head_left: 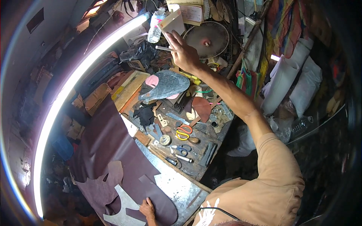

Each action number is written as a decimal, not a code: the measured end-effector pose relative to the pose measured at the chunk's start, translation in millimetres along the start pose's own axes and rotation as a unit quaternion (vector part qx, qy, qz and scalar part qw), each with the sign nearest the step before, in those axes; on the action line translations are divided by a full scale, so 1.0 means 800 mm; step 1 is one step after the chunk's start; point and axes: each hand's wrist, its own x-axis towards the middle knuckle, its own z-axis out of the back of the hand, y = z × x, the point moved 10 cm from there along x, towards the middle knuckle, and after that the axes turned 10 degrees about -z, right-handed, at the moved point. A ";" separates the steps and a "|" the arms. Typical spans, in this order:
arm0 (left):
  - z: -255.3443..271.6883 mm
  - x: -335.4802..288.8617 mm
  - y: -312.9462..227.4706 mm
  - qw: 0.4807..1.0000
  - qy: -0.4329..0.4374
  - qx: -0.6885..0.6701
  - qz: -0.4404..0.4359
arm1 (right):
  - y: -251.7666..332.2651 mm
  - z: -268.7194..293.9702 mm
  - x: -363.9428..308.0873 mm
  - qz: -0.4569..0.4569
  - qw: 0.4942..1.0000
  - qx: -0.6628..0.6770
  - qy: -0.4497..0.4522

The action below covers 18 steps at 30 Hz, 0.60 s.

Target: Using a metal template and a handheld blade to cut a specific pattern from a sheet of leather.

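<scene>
My left hand (147,208) lies on a dark maroon leather sheet (109,139), beside a pale grey cut-out pattern piece (125,206); its fingers are stretched out and hold nothing. A brown cut piece of hide (110,180) lies next to the pattern. My right hand (183,54) is raised far out over the back of the workbench. A thin white pen-like stick (165,48) is gripped in it and points left. Its upper fingers are extended up to a white card or booklet (172,23); whether they touch it I cannot tell.
On the wooden bench lie red-and-yellow-handled scissors (184,132), blue-handled scissors (182,148), a round tin (165,140) and a grey-blue template (169,86). Behind stand a fan (206,40) and a plastic bottle (155,28). A bright tube light (71,84) arcs along the left.
</scene>
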 end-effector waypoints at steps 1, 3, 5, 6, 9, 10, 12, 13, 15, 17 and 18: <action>-0.001 -0.001 0.001 1.000 -0.001 -0.001 -0.001 | -0.001 -0.005 0.003 0.001 1.000 0.000 0.001; -0.003 -0.001 0.003 1.000 -0.001 -0.003 -0.001 | 0.003 -0.011 0.007 0.018 1.000 -0.010 -0.004; -0.005 -0.003 0.006 1.000 0.010 0.006 0.008 | 0.004 -0.014 0.010 0.012 1.000 -0.001 0.005; -0.006 -0.003 0.006 1.000 0.010 0.005 0.009 | 0.003 -0.014 0.013 0.006 1.000 0.007 0.012; -0.005 -0.002 0.004 1.000 0.010 0.008 0.004 | -0.002 -0.017 0.017 0.000 1.000 0.001 0.016; -0.005 -0.002 0.002 1.000 0.011 0.010 0.005 | -0.004 -0.018 0.018 0.000 1.000 0.001 0.016; -0.005 -0.001 0.003 1.000 0.013 0.013 0.005 | -0.004 -0.017 0.018 0.008 1.000 0.003 0.009; -0.008 -0.003 0.006 1.000 0.012 0.012 0.004 | -0.004 -0.017 0.018 0.007 1.000 0.003 0.009; -0.008 -0.003 0.006 1.000 0.012 0.012 0.001 | -0.004 -0.017 0.016 0.009 1.000 0.007 0.005; -0.004 -0.001 0.001 1.000 0.005 0.001 -0.002 | -0.006 -0.018 0.013 0.007 1.000 0.001 0.008; -0.003 0.000 0.001 1.000 0.005 0.002 -0.001 | -0.005 -0.020 0.012 0.007 1.000 -0.003 0.012</action>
